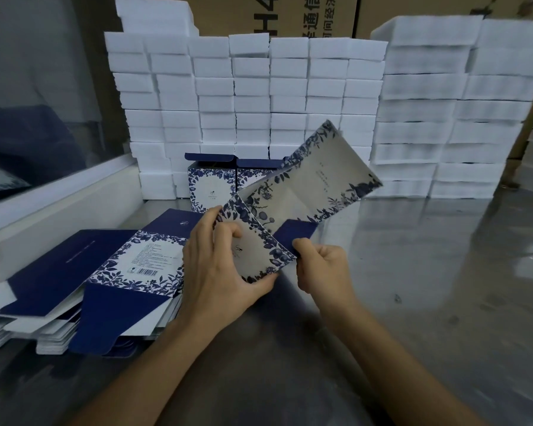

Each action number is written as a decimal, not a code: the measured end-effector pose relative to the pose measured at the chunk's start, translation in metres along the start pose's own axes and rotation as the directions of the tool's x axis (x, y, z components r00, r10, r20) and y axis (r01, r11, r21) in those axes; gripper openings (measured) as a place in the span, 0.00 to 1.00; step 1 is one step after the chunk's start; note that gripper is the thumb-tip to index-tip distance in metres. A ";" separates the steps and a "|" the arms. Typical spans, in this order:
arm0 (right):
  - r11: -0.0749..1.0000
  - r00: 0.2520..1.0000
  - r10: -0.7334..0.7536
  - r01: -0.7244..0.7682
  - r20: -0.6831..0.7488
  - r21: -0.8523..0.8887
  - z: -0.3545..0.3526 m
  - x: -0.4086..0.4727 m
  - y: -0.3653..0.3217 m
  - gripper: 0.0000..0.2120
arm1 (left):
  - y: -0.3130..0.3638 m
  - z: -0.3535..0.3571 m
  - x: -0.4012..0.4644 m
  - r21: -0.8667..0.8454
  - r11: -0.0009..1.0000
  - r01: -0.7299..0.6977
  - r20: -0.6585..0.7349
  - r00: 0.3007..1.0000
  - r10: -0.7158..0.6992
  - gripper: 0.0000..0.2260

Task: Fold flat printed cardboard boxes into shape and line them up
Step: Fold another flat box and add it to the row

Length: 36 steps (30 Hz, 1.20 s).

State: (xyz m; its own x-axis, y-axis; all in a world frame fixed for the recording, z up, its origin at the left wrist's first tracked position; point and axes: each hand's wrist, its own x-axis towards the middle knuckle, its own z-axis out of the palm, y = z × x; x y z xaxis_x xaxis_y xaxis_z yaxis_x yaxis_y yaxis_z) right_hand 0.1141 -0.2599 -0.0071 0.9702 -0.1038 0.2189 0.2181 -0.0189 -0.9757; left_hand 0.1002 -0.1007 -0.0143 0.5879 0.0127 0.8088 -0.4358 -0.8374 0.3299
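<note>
The left hand (pixel 219 272) pinches the near panel of a blue-and-white floral printed box blank (pixel 293 207), thumb on its face and fingers curled behind. The right hand (pixel 322 267) grips the same blank at its lower right corner, fingers curled tight around the edge. The blank is held above the counter (pixel 428 272), half opened, its long panel slanting up and away to the right. Left of the hands, near the counter's left edge, lies a stack of flat blanks (pixel 105 287), too many to count. Behind the hands, two folded boxes (pixel 216 182) stand side by side, touching, lids up. Along the counter's back edge rise stacked white foam blocks (pixel 259 96), dozens in many columns. Behind those stand brown cartons (pixel 290 13).
</note>
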 end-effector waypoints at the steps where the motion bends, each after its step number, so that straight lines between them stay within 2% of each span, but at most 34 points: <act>1: 0.999 0.999 0.030 -0.029 -0.013 0.014 -0.001 0.001 0.001 0.27 | 0.000 0.000 0.000 -0.008 1.000 -0.009 0.004 1.000 0.009 0.34; 6: 0.984 0.992 0.108 -0.099 -0.061 0.145 -0.010 0.007 0.002 0.32 | 0.000 0.001 -0.002 -0.051 0.998 -0.046 0.028 0.998 0.048 0.37; 11: 0.989 0.990 0.117 -0.109 -0.076 0.097 -0.016 0.009 0.000 0.33 | -0.001 0.001 -0.002 -0.050 0.997 -0.064 0.039 0.997 0.066 0.38; 17: 0.976 0.970 0.145 -0.108 -0.194 0.190 -0.019 0.011 0.001 0.27 | 0.001 -0.001 -0.001 -0.162 0.985 -0.056 0.069 0.995 0.068 0.39; 22: 0.978 0.947 0.144 -0.092 -0.288 0.187 -0.030 0.016 0.000 0.27 | 0.004 -0.005 -0.001 -0.188 0.981 -0.052 0.114 0.991 0.075 0.39; 26: 0.992 0.964 0.036 -0.002 -0.264 0.127 -0.026 0.015 0.006 0.30 | 0.004 -0.004 0.000 -0.201 0.978 -0.050 0.089 0.994 0.069 0.41; 28: 0.994 0.978 0.002 0.020 -0.207 0.108 -0.022 0.015 0.007 0.24 | 0.002 -0.003 0.000 -0.231 0.972 -0.030 0.084 0.995 0.051 0.43; 30: 0.994 0.989 0.027 -0.011 -0.146 0.107 -0.021 0.016 0.007 0.16 | 0.000 -0.002 0.000 -0.340 0.940 0.038 0.114 0.994 0.001 0.41; 31: 0.992 0.991 0.053 -0.037 -0.122 0.124 -0.021 0.018 0.007 0.16 | -0.001 -0.001 0.000 -0.411 0.908 0.077 0.132 0.991 -0.024 0.39; 36: 0.966 0.988 0.143 -0.128 -0.052 0.227 -0.017 0.017 0.003 0.29 | -0.001 0.003 0.002 -0.724 0.608 0.325 0.232 0.946 -0.229 0.20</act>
State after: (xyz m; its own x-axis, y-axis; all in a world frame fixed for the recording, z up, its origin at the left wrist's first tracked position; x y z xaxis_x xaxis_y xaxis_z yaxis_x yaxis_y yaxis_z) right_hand 0.1297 -0.2789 -0.0066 0.9847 -0.1568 0.0767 0.1106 0.2205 -0.9691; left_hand 0.1039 -0.1018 -0.0143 0.8135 0.0768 0.5764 -0.5678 -0.1097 0.8159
